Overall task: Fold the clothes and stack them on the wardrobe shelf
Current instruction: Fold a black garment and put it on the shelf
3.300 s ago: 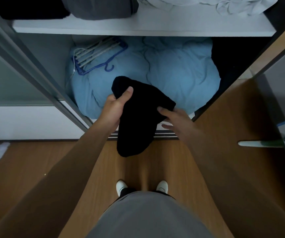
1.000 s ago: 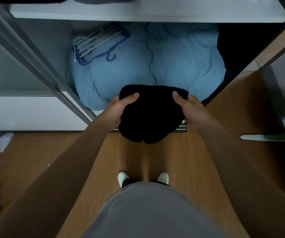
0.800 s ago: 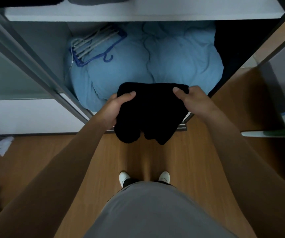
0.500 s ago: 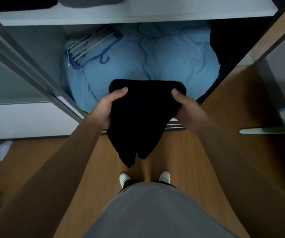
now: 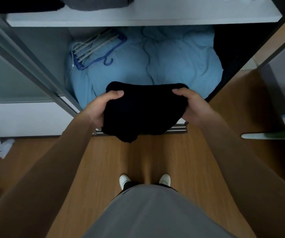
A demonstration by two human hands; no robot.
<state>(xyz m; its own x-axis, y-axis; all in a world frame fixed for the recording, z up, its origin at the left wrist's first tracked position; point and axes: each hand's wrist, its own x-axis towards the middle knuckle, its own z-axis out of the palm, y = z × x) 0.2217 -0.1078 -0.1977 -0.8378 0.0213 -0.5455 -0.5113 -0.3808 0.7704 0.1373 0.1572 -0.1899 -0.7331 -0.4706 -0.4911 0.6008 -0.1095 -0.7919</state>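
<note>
— Brown wood-grain floor (image 5: 172, 160) runs up to an open wardrobe, yes? What sits inside?
— On its bottom lies a puffy light-blue duvet (image 5: 172, 66), with a bundle of blue and white plastic hangers (image 5: 95, 47) on its far left corner. Above runs the white wardrobe shelf (image 5: 138, 18), carrying a folded grey garment (image 5: 95, 2).
— And the piece being folded?
— The black folded garment (image 5: 143, 110) is up in the air before the wardrobe, over the duvet's near edge and the door track, below the shelf.
— Who holds it?
— Both. The left hand (image 5: 100, 107) grips its left edge, thumb pressed on top, fingers hidden under the cloth; the right hand (image 5: 193, 107) grips the right edge likewise. A loose flap droops at the lower left.
</note>
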